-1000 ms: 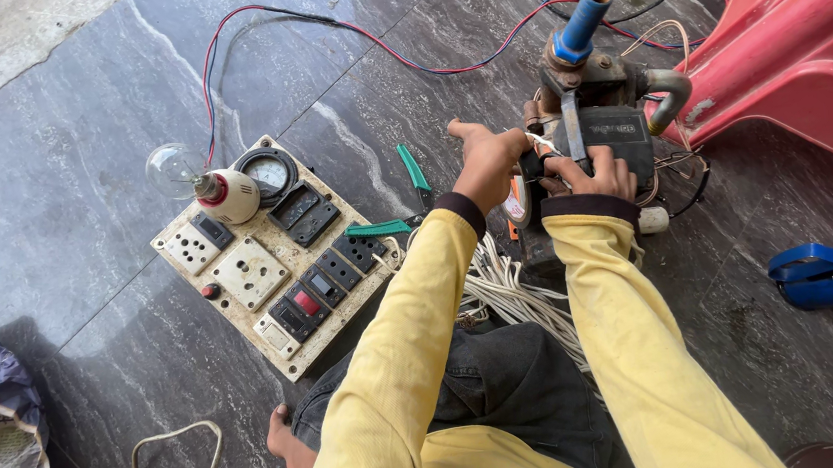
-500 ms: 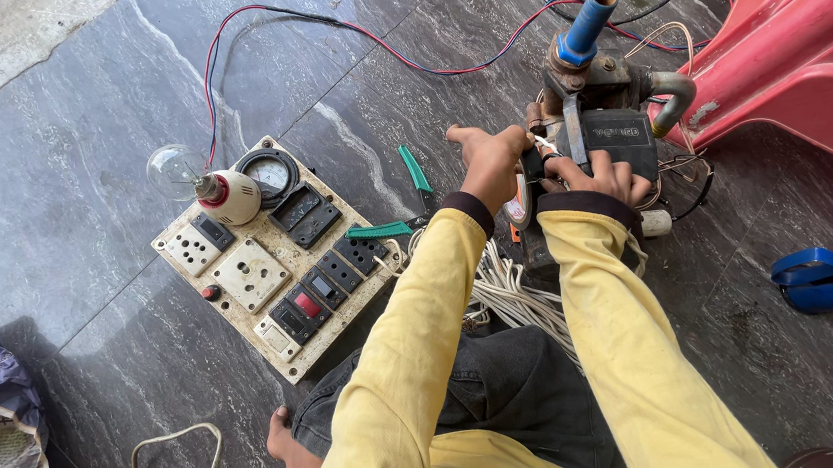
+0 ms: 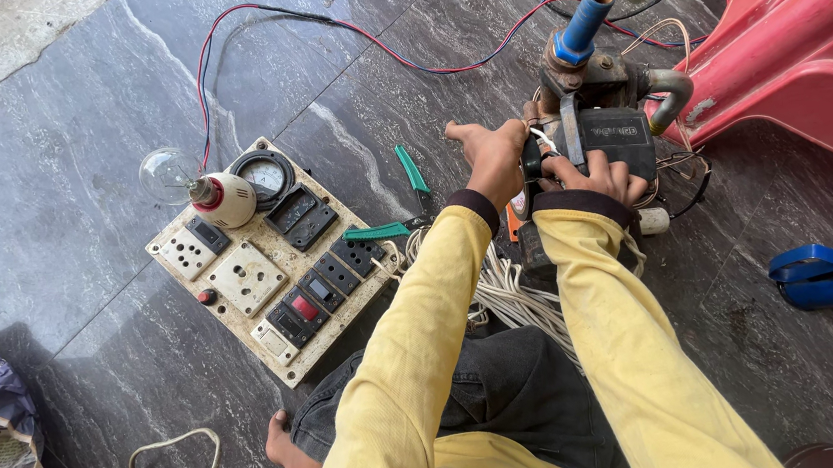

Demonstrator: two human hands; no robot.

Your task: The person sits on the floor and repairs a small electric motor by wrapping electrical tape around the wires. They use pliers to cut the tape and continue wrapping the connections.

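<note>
Holding the small pump point(image 3: 597, 138) on the floor just ahead of your knees | your left hand point(image 3: 492, 157) grip closed on its side, right hand point(image 3: 600, 176) clamped over its black box | next: keep it steady, watch white wires point(image 3: 514, 296) | beyond: switch board point(image 3: 263, 257), green pliers point(image 3: 404, 205), dark stone floor point(image 3: 75, 123), red chair point(image 3: 791, 41).

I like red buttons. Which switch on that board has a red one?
The black switch in the row along the switch board's near edge, beside the white one. Its rocker is red; the other switches in that row are black or white.
</note>
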